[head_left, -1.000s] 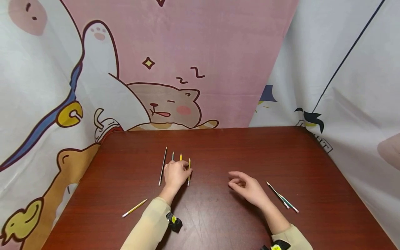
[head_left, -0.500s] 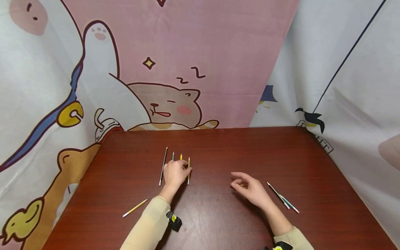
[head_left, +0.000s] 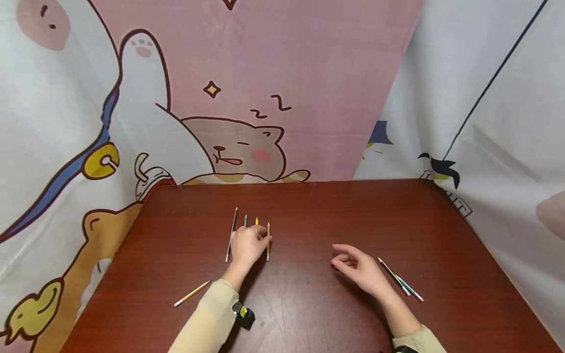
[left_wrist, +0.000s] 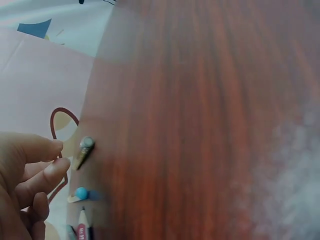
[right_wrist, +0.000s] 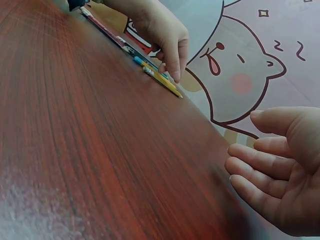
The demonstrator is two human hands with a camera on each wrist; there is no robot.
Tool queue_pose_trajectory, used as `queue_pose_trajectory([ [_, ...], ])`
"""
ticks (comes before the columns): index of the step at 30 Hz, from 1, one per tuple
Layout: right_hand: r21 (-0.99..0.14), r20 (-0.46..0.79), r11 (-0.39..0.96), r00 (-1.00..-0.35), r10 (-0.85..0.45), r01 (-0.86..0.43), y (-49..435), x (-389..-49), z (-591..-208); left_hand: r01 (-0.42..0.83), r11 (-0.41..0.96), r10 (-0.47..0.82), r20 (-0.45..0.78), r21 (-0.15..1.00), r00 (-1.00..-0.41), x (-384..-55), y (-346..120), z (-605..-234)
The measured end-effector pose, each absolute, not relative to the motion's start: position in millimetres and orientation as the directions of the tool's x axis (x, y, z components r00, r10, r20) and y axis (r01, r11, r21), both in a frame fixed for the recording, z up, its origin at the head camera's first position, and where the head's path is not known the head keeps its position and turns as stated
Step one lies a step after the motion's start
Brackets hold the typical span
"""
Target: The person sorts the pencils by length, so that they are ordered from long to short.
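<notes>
Four-fingered overlap aside, several pencils lie side by side under and around my left hand (head_left: 248, 243). At its right, by the thumb and index finger, is a yellowish pencil (head_left: 268, 251); in the left wrist view those fingertips stand a little apart from that pencil's end (left_wrist: 86, 142). Beyond the knuckles show the tips of a teal pencil (head_left: 245, 220) and a yellow pencil (head_left: 257, 221), their middles hidden. A black pencil (head_left: 231, 235) lies on the left. My right hand (head_left: 362, 269) hovers over the table with relaxed fingers, holding nothing.
A yellow pencil (head_left: 192, 294) lies alone at the left front. Right of my right forearm, a black pencil (head_left: 393, 275) and a green pencil (head_left: 410, 289) lie touching or crossed. The brown table (head_left: 300, 314) ends at a cartoon-printed cloth (head_left: 326, 98).
The yellowish pencil by my left thumb has shifted slightly away from me, then stayed put. My right hand has drifted a little to the right.
</notes>
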State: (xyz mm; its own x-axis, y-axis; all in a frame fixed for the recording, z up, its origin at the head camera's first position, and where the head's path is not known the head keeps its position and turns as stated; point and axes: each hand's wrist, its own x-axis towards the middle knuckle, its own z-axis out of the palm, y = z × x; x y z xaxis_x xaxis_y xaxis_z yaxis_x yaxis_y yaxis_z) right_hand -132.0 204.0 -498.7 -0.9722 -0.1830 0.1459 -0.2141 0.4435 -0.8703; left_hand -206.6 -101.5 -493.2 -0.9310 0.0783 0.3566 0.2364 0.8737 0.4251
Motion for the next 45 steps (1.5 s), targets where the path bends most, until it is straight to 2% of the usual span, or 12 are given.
queue_pose_trajectory([
  [12,-0.826,0.226,0.478,-0.952,-0.204,-0.299,215.4,-127.0,-503.1,0.306,0.811,0.172,0.296,0.499,-0.94,-190.3,-112.8,-484.9],
  [18,-0.816,0.218,0.496,-0.952,-0.213,-0.297,224.5,-123.4,-498.7,0.344,0.738,0.228,0.266,0.58,-0.937,-179.0,-125.2,-481.0],
  [27,-0.79,0.228,0.534,-0.953,-0.198,-0.3,240.7,-117.7,-493.6,0.311,0.663,0.244,0.196,0.681,-0.95,-163.2,-152.1,-475.1],
  [37,-0.737,0.267,0.571,-0.932,-0.244,-0.361,260.3,-115.3,-488.4,0.32,0.64,0.299,0.157,0.699,-0.941,-154.7,-195.7,-471.6],
  [45,-0.705,0.285,0.601,-0.927,-0.243,-0.375,278.1,-111.5,-481.7,0.245,0.678,0.246,0.1,0.693,-0.964,-144.9,-226.3,-469.2],
])
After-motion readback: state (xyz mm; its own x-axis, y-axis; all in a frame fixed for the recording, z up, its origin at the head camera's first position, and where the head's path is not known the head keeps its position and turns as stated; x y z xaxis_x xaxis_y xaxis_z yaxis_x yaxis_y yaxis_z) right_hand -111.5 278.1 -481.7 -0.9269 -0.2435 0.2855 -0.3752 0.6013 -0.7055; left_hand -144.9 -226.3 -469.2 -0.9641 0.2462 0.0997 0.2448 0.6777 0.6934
